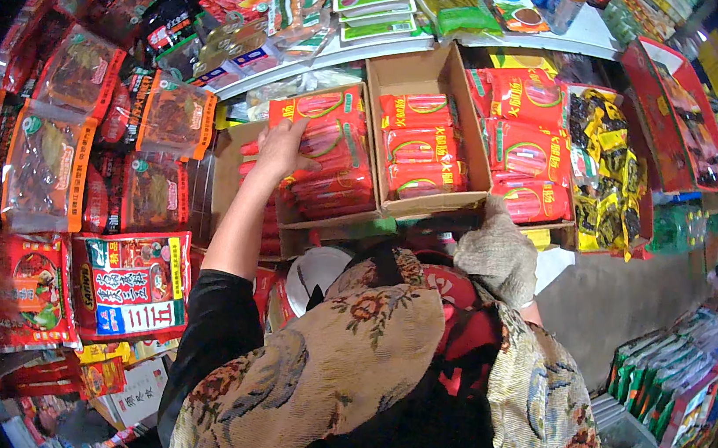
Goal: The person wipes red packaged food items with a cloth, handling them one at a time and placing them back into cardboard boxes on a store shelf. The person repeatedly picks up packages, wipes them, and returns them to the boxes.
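My bare left hand (284, 149) rests on the red sausage packs (332, 168) in the left cardboard box (372, 152), its fingers spread over a pack's left end; whether it grips one cannot be told. My right hand (499, 250), in a grey knit glove, is at the front edge of the boxes, just below the corner of the middle cardboard box (438, 203). That box holds several red sausage packs (422, 145) in its front part. More red sausage packs (530, 154) lie stacked to its right. The glove hides whatever its fingers may touch.
A box of yellow-and-black wrapped snacks (611, 166) stands to the right, with a red box (676, 121) beyond. Hotpot seasoning bags (129, 284) line the left side. Green-lidded trays (374, 0) sit on the back shelf. A white round lid (313, 275) is near my body.
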### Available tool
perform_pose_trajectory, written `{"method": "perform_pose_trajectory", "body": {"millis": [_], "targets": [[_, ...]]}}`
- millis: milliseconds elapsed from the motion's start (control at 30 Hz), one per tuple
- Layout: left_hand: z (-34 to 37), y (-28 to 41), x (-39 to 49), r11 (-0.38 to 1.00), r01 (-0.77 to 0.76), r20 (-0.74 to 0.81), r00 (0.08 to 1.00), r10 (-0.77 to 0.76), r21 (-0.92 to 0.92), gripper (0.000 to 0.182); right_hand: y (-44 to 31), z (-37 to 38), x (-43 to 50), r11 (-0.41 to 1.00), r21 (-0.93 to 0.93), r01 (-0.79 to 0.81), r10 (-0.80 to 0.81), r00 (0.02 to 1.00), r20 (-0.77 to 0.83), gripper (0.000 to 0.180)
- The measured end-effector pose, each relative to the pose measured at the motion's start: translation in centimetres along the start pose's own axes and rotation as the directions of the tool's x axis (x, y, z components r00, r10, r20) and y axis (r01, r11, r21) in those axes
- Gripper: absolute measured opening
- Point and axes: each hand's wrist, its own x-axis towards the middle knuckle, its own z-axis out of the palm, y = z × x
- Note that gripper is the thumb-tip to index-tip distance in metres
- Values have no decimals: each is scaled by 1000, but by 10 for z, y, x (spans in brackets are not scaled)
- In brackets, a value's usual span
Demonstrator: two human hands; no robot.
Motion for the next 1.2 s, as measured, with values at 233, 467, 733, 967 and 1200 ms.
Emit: {"method": "perform_pose_trajectory", "body": {"millis": [233, 467, 733, 967, 1200], "targets": [[-21, 16, 15, 994, -99, 40, 994, 97, 48, 65, 4, -7, -11, 994, -87, 70, -75, 996, -57, 30], [-83, 67, 36, 948, -88, 8, 995, 95, -305, 62, 7, -9, -13, 994, -94, 60, -70, 992, -109, 33], [11, 177, 117, 838, -536, 504, 698, 509, -105, 88, 5, -17, -19, 991, -130, 11, -32, 987, -160, 37], [97, 182, 146, 712, -491, 502, 505, 702, -501, 86, -7, -27, -22, 983, -168, -76, 45, 983, -179, 40], [137, 197, 108, 860, -405, 501, 699, 510, -310, 80, 1, -30, -20, 996, -85, 8, -17, 995, -100, 40]]}}
